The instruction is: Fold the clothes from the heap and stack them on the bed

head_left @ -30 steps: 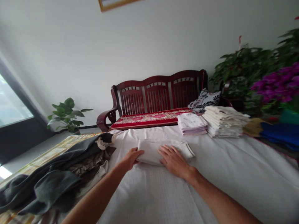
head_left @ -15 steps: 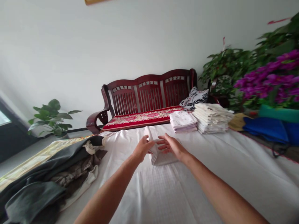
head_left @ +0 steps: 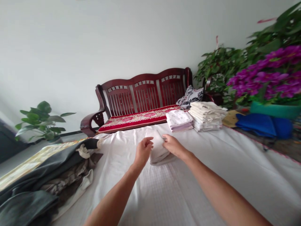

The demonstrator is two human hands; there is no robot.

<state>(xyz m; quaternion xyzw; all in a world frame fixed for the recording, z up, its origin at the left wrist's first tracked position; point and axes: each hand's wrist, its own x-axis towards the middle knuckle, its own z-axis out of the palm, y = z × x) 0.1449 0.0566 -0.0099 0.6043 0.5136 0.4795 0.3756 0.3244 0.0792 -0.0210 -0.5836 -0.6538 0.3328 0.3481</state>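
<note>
A folded pale cloth (head_left: 158, 151) lies on the white sheet in front of me, its top layer turned over toward the left. My right hand (head_left: 175, 147) has its fingers closed on the right edge of that layer. At the cloth's left side is my left hand (head_left: 143, 152), its fingers loosely bent and a little apart, with nothing visible in them. Whether its fingertips touch the cloth, I cannot tell.
Behind the cloth stand a small folded stack (head_left: 179, 121) and a taller cream stack (head_left: 207, 116). Dark crumpled clothes (head_left: 63, 169) lie at left. A wooden bench (head_left: 143, 94) is beyond; blue fabric (head_left: 258, 125) and purple flowers (head_left: 268, 77) are at right.
The cloth's raised left part has been folded down to the right. My right hand has closed on its edge, and my left hand's fingers have curled. The view has shifted slightly right.
</note>
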